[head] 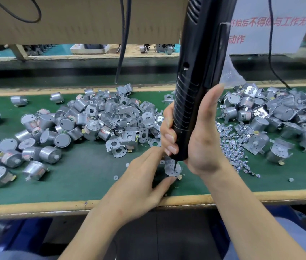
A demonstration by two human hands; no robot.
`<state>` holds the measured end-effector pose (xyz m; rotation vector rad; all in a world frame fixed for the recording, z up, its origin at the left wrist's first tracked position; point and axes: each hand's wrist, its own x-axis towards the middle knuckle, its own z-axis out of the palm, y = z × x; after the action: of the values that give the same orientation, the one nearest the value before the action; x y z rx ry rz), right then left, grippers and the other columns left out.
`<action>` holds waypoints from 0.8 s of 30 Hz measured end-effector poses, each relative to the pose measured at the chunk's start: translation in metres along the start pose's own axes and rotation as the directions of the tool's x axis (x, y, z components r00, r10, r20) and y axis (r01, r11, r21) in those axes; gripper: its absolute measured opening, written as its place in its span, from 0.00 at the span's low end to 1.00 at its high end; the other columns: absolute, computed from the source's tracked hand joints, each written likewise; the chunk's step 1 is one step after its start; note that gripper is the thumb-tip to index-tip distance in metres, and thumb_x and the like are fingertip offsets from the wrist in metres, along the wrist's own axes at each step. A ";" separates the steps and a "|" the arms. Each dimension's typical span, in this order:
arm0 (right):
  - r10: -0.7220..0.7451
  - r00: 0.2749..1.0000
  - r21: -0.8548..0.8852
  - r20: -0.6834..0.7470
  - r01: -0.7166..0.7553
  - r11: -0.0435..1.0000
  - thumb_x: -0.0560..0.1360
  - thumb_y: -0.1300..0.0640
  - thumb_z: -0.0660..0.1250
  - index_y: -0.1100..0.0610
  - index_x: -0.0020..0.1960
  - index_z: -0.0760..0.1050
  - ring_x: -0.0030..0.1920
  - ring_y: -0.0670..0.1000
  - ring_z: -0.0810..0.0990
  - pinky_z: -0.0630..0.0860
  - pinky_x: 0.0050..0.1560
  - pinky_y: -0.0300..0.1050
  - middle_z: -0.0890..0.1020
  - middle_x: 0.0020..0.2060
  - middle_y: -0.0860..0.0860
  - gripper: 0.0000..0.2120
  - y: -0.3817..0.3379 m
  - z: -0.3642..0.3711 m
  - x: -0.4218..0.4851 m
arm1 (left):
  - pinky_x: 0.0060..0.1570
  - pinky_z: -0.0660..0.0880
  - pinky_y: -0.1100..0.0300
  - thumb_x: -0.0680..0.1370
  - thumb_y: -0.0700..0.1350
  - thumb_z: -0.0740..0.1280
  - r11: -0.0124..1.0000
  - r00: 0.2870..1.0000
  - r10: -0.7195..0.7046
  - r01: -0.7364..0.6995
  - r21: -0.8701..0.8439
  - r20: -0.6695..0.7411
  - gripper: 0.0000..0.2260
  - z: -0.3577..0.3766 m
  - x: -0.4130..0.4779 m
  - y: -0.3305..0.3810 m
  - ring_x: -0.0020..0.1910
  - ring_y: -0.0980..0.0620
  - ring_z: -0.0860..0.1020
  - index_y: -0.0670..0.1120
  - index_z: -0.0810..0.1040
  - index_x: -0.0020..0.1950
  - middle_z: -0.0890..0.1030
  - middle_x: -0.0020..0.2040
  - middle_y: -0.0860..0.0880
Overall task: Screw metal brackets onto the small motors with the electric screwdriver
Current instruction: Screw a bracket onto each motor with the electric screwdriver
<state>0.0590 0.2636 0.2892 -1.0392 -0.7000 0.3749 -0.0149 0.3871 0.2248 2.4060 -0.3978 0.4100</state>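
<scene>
My right hand (pixel 195 136) grips the black electric screwdriver (pixel 199 62), held upright with its bit pressed down onto a metal bracket (pixel 173 168). The bracket lies on a small motor near the bench's front edge; the motor itself is mostly hidden under it. My left hand (pixel 141 177) pinches that motor and bracket between thumb and fingers from the left side. A pile of bare silver motors (pixel 41 136) lies at the left and a heap of loose brackets (pixel 129 119) in the middle.
A green mat (pixel 84 177) covers the bench, with a wooden front edge (pixel 35 205). Small screws (pixel 233 143) are scattered right of my right hand. Motors with brackets fitted (pixel 280 113) are heaped at the right. Cables (pixel 124 40) hang behind; a conveyor runs beyond.
</scene>
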 end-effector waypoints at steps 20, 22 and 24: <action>0.018 1.000 0.007 0.002 -0.018 1.000 0.59 0.17 0.61 0.54 0.32 0.71 0.20 0.48 0.67 0.63 0.25 0.39 0.70 0.23 0.50 0.38 0.009 0.000 -0.002 | 0.45 0.67 0.69 0.76 0.45 0.71 0.998 0.998 0.055 -0.056 -0.015 -0.025 0.11 -0.001 0.004 0.004 0.44 0.61 0.71 0.50 0.73 0.55 0.70 0.47 0.61; 0.013 1.000 -0.006 0.008 -0.013 1.000 0.60 0.17 0.61 0.54 0.32 0.71 0.20 0.48 0.67 0.62 0.24 0.40 0.70 0.23 0.50 0.38 0.009 0.000 -0.004 | 0.49 0.71 0.62 0.75 0.46 0.72 0.999 0.999 0.034 -0.035 -0.004 -0.010 0.10 0.000 0.003 0.002 0.47 0.55 0.72 0.47 0.74 0.54 0.74 0.49 0.55; 0.005 1.000 -0.015 0.015 -0.004 1.000 0.60 0.17 0.61 0.54 0.32 0.71 0.19 0.47 0.67 0.62 0.24 0.40 0.70 0.23 0.49 0.38 0.008 0.001 -0.006 | 0.50 0.71 0.59 0.75 0.46 0.72 1.000 1.000 0.015 -0.015 0.014 -0.010 0.10 0.000 0.003 0.001 0.49 0.52 0.72 0.46 0.74 0.52 0.75 0.48 0.54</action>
<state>0.0546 0.2648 0.2800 -1.0536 -0.7150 0.3821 -0.0128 0.3855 0.2269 2.4147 -0.4099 0.4327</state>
